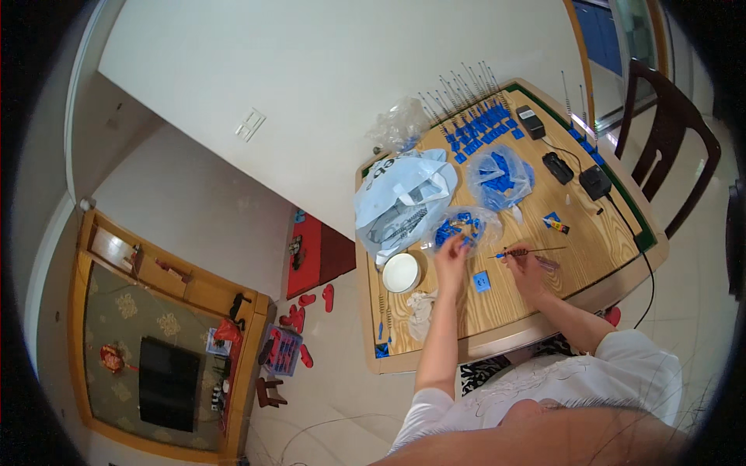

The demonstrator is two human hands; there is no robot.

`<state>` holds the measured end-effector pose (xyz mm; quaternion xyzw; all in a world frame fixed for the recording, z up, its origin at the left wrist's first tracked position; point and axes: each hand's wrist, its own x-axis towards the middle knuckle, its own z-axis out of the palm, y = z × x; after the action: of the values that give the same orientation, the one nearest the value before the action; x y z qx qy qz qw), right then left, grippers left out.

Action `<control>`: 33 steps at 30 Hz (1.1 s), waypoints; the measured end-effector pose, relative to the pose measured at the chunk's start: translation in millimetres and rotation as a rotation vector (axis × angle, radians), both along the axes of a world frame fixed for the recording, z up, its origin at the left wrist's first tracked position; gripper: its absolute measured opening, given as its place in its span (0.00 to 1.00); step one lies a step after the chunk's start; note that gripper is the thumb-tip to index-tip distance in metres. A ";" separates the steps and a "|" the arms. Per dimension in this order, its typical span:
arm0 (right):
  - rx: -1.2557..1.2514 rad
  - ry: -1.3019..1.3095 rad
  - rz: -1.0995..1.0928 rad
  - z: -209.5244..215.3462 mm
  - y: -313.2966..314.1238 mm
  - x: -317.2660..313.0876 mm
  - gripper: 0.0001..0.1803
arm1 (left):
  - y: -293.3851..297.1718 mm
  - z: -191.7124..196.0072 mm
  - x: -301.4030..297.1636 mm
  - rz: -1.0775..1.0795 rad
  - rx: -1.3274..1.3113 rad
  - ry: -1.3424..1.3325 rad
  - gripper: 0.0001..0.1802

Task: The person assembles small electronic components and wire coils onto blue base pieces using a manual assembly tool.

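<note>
My right hand (pixel 526 273) is closed around a thin rod with a dark coil spring (pixel 516 252) on it, lying roughly level above the table. A small blue piece shows at its left end. At the near edge of a clear plastic bag (pixel 486 221) is my left hand (pixel 451 260), its fingers bent together; what they pinch, if anything, is too small to make out. That bag holds blue and yellowish small parts (pixel 458 227). Between my forearms lies a flat blue square piece (pixel 482 281). A small yellow and black tube (pixel 556 224) rests beyond my right hand.
Several spring rods stand in blue bases (pixel 486 128) at the table's far edge. Another bag of blue parts (pixel 501 175), a light blue bag (pixel 408 194), a white bowl (pixel 402 272) and a cloth (pixel 420 314) surround the work area. Black devices (pixel 595 182) with cords lie right; a chair (pixel 668 147) stands beyond.
</note>
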<state>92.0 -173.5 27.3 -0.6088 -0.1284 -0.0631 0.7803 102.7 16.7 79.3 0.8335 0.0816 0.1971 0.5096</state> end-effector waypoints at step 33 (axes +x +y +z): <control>-0.674 -0.455 0.751 221.1 28.8 9.0 0.14 | -38.4 41.7 -105.7 0.040 -0.673 -0.313 0.09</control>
<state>101.0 -144.7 248.4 -0.7080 -0.5151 0.1344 0.4640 -3.0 -21.8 121.0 0.5775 0.0795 0.2943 0.7574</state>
